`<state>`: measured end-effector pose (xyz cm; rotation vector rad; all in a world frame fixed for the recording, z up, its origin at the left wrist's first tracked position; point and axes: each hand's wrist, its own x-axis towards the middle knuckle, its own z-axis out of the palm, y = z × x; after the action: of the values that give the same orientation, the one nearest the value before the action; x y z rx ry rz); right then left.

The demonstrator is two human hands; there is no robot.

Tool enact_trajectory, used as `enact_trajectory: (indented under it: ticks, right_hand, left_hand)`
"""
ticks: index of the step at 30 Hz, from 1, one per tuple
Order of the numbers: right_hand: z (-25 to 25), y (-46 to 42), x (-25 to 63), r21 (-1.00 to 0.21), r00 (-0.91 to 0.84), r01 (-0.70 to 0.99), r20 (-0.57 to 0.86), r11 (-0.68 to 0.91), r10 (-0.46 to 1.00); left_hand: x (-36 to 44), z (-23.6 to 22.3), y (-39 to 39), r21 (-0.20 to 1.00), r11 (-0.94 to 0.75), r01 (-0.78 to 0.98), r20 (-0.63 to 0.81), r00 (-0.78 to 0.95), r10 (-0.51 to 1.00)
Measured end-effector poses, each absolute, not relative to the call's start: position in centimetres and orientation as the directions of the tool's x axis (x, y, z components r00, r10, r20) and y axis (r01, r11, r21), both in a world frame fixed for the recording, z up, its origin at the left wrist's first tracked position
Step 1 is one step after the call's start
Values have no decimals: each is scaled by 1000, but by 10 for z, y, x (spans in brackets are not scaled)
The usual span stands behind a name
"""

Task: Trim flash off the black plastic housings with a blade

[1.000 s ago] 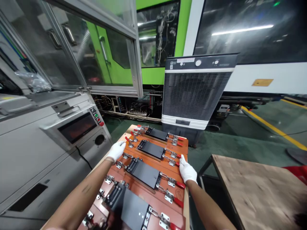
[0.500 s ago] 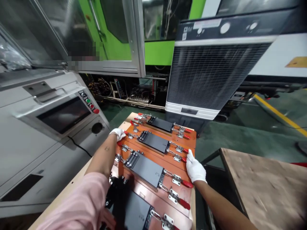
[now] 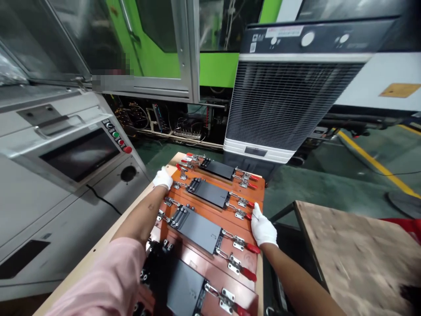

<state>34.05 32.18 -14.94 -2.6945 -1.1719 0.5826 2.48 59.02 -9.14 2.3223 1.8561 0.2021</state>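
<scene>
Head view, starting far left: what stands left of the orange board (image 3: 226, 221)?

A grey sheet-metal machine (image 3: 36, 219), smooth and painted, with a dark touchscreen (image 3: 79, 156) and a short column of round push buttons (image 3: 116, 139) angled toward the board.

And the left hand (image 3: 162, 178)?

It's in a white knit glove at the board's far-left corner, fingers bunched against the edge, a pink sleeve (image 3: 98, 281) nearer the camera. It may be gripping that edge, but I cannot tell. It holds no separate object.

What's on the board?

Matte black rectangular plates (image 3: 208, 193) in a row, flanked by steel toggle clamps (image 3: 241, 241) with red grips. That placement looks meant to pin each plate from both sides.

Where's the right hand (image 3: 263, 229)?

Also gloved, fingers close together, on the board's right edge beside the clamps. Again, I cannot tell whether it's closed on anything.

Further right?

Beyond the board, a ribbed plastic air cooler (image 3: 292, 101); right of it, a scuffed wooden surface (image 3: 358, 259).
</scene>
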Motion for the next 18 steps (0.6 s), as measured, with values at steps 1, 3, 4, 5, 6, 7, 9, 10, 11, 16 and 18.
enact_trajectory:
  ticks: [1,3,4,5,6,7,9,10,11,16,18]
  right_hand:
    - [-149,322,341,-289,619,669,-292,-684,729]
    - [-149,321,341,-302,616,664,-298,-684,729]
    - [-149,321,341,-307,615,661,-302,-685,729]
    - [-148,321,341,-310,615,658,-305,-686,728]
    - [-148,322,341,-312,615,656,-307,-687,726]
    - [-148,322,341,-313,616,654,-308,-688,725]
    - [-149,322,342,-313,616,653,-310,-690,724]
    - [-151,323,343,-312,617,652,-311,-691,723]
    - [-152,323,344,-312,618,651,-312,-692,722]
    - [-160,323,348,-308,630,640,-314,-704,710]
    - [-160,323,348,-304,632,641,-312,-705,709]
  left_hand:
    - [29,-91,587,181,-245,952,43,241,969]
    - [34,-91,584,127,-327,937,89,318,944]
    - [35,-91,585,103,-363,926,90,354,931]
    - [34,-90,587,84,-385,919,80,379,922]
    - [32,-90,590,70,-397,915,61,393,917]
    - [30,-89,595,62,-403,913,35,401,915]
    - [27,-92,604,59,-411,910,-27,413,910]
    - [27,-95,609,61,-414,908,-57,417,907]
    - [28,-99,613,62,-412,909,-79,416,906]
    - [42,-126,622,47,-356,934,-122,359,925]
    - [42,-126,622,44,-334,942,-138,336,932]
